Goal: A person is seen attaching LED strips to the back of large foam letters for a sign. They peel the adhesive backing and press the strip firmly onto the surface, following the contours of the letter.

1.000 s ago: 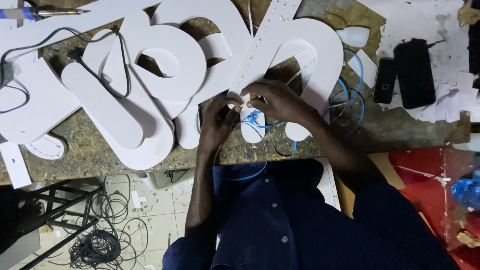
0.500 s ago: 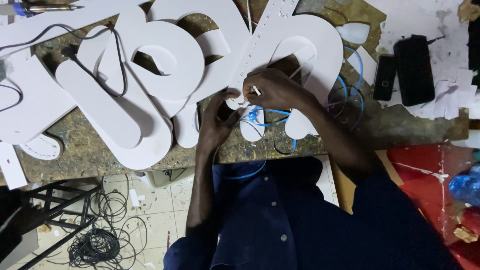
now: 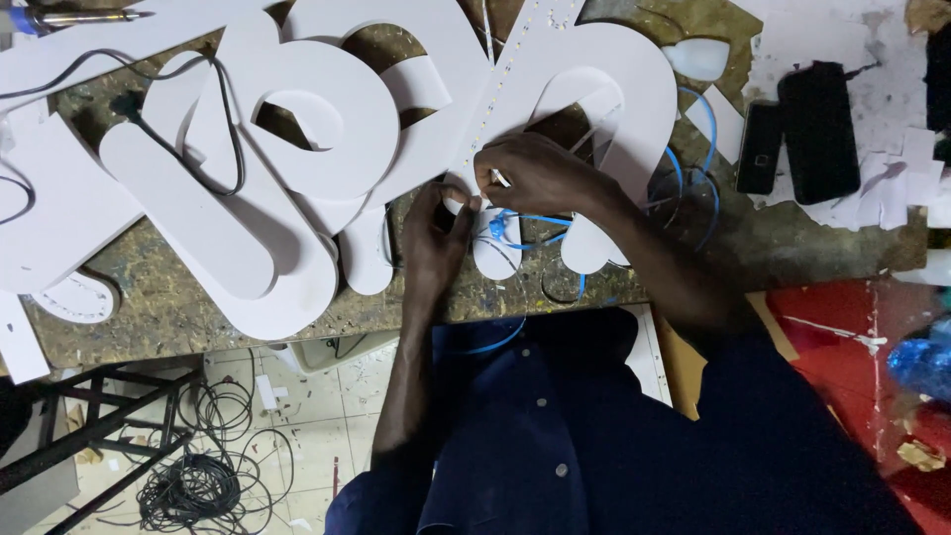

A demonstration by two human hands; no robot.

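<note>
While both hands [image 3: 495, 198] pinch, smooth white cutout [image 3: 594, 89]

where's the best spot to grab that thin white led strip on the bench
Probably the near end of the thin white LED strip, by the right hand, pinched across its narrow edges from above. It lies flat over the white cut-out letter panels, so only the edges give a hold.
</note>
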